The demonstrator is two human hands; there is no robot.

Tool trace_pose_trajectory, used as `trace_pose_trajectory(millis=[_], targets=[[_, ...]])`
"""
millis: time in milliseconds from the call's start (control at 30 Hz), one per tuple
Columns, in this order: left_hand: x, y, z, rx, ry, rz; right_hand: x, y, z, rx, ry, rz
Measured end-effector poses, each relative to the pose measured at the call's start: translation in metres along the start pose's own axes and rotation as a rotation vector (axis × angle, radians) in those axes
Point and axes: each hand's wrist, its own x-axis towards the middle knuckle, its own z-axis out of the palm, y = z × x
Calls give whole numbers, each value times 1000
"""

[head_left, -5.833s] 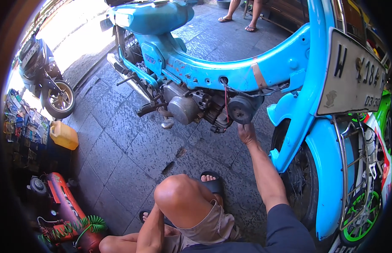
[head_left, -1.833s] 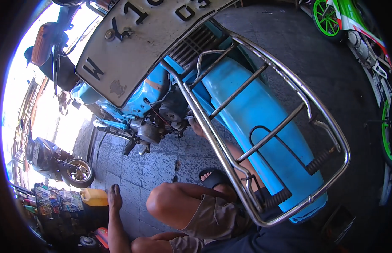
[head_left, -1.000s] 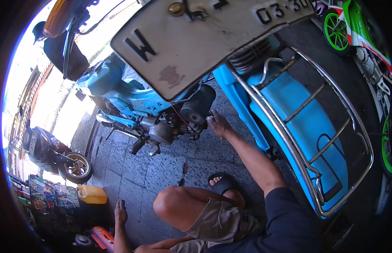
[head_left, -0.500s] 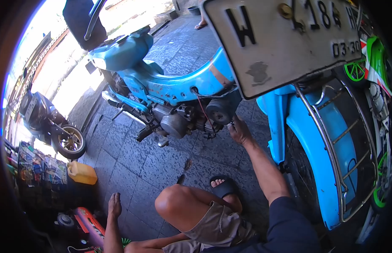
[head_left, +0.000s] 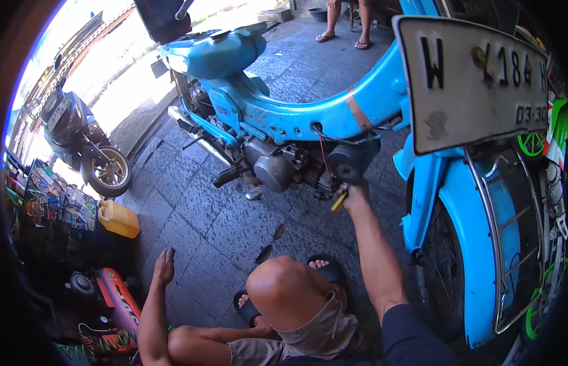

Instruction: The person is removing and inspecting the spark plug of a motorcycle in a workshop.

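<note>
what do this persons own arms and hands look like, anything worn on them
Both hands are bare: no gloves, rings or watch show. The right hand ends a bare forearm that runs back to a short dark navy sleeve at the upper arm. The left hand and its forearm are bare too, and no sleeve shows on that side.

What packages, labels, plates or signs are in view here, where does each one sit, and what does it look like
Number plate: upper right, at the rear of the blue motorbike; pale rectangle with dark characters, a worn patch and a bolt.
Packaged goods rack: far left by the wall; rows of small multicoloured packets.
Yellow jerrycan: on the paving beside the rack; boxy, with no label that I can make out.
</note>
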Motion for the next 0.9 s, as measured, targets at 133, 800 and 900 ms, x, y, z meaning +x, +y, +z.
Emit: trace_pose_trajectory(millis=[133,800,900], targets=[[24,-3,8,8,44,114,-1,1,0,17,-40,58],[8,75,9,53,-24,28,35,-11,-75,-1207,-374,-1241],[7,51,7,110,94,104,35,0,-67,-1182,-334,-1126]])
